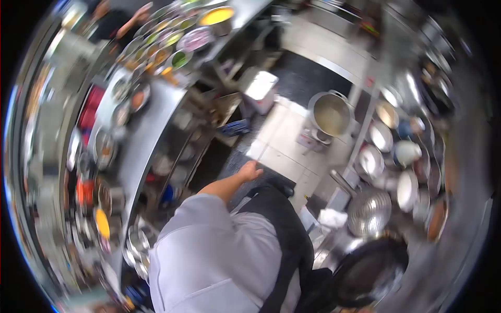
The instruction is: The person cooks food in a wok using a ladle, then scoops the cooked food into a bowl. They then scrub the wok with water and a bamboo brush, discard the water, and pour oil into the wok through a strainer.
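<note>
My left hand (250, 171) reaches forward over the floor with its fingers curled in, and I see nothing in it. Below it are a dark floor mat (232, 163) and my black apron (284, 224). A large metal pot (331, 113) stands low on the floor side, ahead and to the right. At the lower right is a black wok (370, 274). A skin-coloured sliver shows at the bottom edge beside the wok; whether it is my right hand gripping it I cannot tell. A perforated metal strainer (369, 211) with a long handle lies just beyond the wok.
On the left runs a steel counter (156, 122) with shelves beneath and many bowls of food (195, 39) toward the back. A co-worker's arm (130, 23) shows there. White bowls (371, 160) crowd the right counter. A white-lidded bin (261, 86) stands by the aisle of pale tiles (282, 138).
</note>
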Available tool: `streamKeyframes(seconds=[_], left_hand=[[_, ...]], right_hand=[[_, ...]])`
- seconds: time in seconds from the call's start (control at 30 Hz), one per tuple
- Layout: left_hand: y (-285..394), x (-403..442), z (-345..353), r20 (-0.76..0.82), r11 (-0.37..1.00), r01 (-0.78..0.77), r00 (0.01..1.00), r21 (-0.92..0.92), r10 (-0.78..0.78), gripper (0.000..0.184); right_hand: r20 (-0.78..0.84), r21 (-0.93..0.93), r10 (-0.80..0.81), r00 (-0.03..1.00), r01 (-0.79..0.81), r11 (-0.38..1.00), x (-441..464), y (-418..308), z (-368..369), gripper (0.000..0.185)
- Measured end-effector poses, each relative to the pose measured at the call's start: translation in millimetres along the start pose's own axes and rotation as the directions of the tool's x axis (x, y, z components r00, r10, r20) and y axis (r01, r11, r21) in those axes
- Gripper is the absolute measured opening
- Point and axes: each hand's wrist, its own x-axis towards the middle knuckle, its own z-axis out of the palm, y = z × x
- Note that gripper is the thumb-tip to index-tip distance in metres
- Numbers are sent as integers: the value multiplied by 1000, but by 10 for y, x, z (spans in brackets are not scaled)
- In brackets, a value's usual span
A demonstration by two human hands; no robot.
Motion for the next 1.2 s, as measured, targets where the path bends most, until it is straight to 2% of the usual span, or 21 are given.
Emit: streamKeyframes(seconds=[0.07, 0.1, 0.13, 0.17, 0.2, 0.23, 0.27, 0.3, 0.33, 0.37, 0.4, 0.43, 0.53, 0.67, 0.8, 0.87, 0.9, 1.0, 1.07, 1.13, 1.2], left_hand=[[357, 50, -25, -28, 980, -144, 988, 134, 149, 53], [551, 141, -4, -36, 978, -206, 978, -25, 205, 48], [884, 203, -47, -76, 914, -405, 912, -23, 402, 43], [1263, 258, -130, -34, 854, -520, 853, 19, 520, 41], [1723, 224, -147, -22, 807, -587, 809, -72, 587, 36], [1985, 445, -18, -34, 674, -738, 675, -34, 737, 30], [2451, 502, 50, 2, 527, -849, 527, -37, 850, 23], [2962, 366, 79, 104, 491, -869, 483, -69, 870, 23], [3392, 274, 163, 188, 465, -881, 444, -83, 876, 22], [3679, 362, 290, 198, 326, -928, 290, -179, 936, 20], [3962, 392, 493, 189, 189, -943, 140, -274, 972, 19], [4315, 117, 562, 217, 132, -958, 77, -254, 973, 18], [4935, -652, 807, 199, 49, -911, -37, -408, 979, 19], [5011, -1402, 1302, 233, -67, -822, -237, -565, 943, 19], [4585, -2513, 1625, 400, 78, -574, -459, -815, 794, 20], [4297, -3037, 1672, 592, 180, -624, -551, -760, 588, 16], [4086, -3277, 1742, 656, 338, -567, -585, -751, 476, 20], [3291, -3850, 2085, 705, 639, -479, -694, -602, 143, 40], [2694, -4121, 2451, 690, 555, -556, -722, -619, 46, 57], [2241, -4465, 2589, 830, 638, -671, -551, -379, -85, 61], [1889, -4754, 2734, 874, 654, -742, -407, -147, -266, 64]], right_hand=[[11, 133, 38, 999, -39, 990, 95, 452, -370, 35], [20, 211, 75, 997, -78, 974, 14, 731, -596, 34], [-159, 611, 329, 931, -169, 774, -693, -491, -710, 33], [-54, 327, 437, 898, -398, 857, -935, -800, -968, 34], [-99, 164, 414, 905, -395, 904, -1154, -200, -950, 36], [-327, 95, 348, 879, -336, 937, -1391, -201, -910, 38], [-328, 23, 398, 857, -414, 910, -1622, -434, -1054, 43], [-308, -167, 378, 873, -440, 882, -1951, 83, -1054, 50], [-287, -125, 515, 808, -565, 816, -2113, -207, -1155, 52], [-289, -96, 580, 761, -626, 774, -2391, -204, -1141, 50], [-351, -91, 494, 795, -554, 827, -2590, -279, -1165, 50], [-273, -42, 681, 680, -715, 697, -2788, -233, -1161, 50], [-209, -85, 784, 585, -809, 581, -3122, -544, -1330, 51], [-166, -119, 788, 593, -805, 581, -3686, -343, -1239, 50], [-119, -78, 775, 621, -784, 616, -3981, -167, -1099, 52], [-78, -62, 782, 618, -786, 615, -4067, -25, -990, 54], [-53, -71, 784, 618, -786, 615, -4119, 38, -928, 57], [-63, -24, 769, 636, -772, 636, -4195, 74, -840, 57], [87, -87, 723, 685, -718, 691, -4380, 100, -857, 44], [244, -52, 626, 741, -635, 771, -4387, -292, -1476, 39], [10, 56, 673, 739, -673, 738, -4415, -623, -2138, 36]])
